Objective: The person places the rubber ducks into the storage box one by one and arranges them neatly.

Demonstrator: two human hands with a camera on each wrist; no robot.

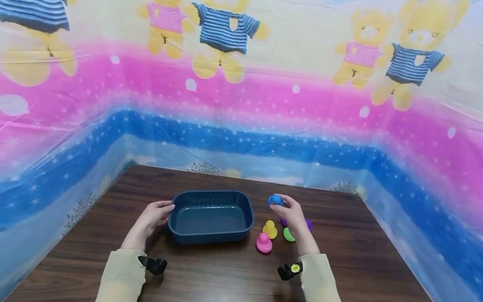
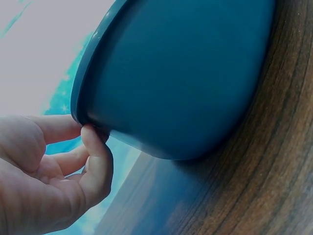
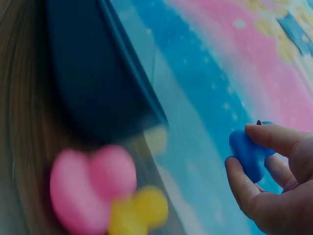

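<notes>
A dark blue rectangular basin (image 1: 211, 240) stands upright on the table, its visible inside bare. My left hand (image 1: 155, 216) pinches its left rim between thumb and fingers, as the left wrist view shows at the basin wall (image 2: 171, 73). To the basin's right, my right hand (image 1: 292, 213) is raised and holds a small blue rubber duck (image 1: 276, 200) between thumb and fingertips. Beneath and beside that hand lie a yellow duck (image 1: 270, 230), a pink duck (image 1: 264, 243), a partly hidden green toy (image 1: 288, 235) and purple pieces (image 1: 309, 225), mostly covered by the hand and wrist.
The brown wooden table (image 1: 211, 277) carries all of these. A printed cloth (image 1: 241, 138) with bears hangs around its back and sides. Black wrist mounts (image 1: 152, 265) sit at both sleeve cuffs.
</notes>
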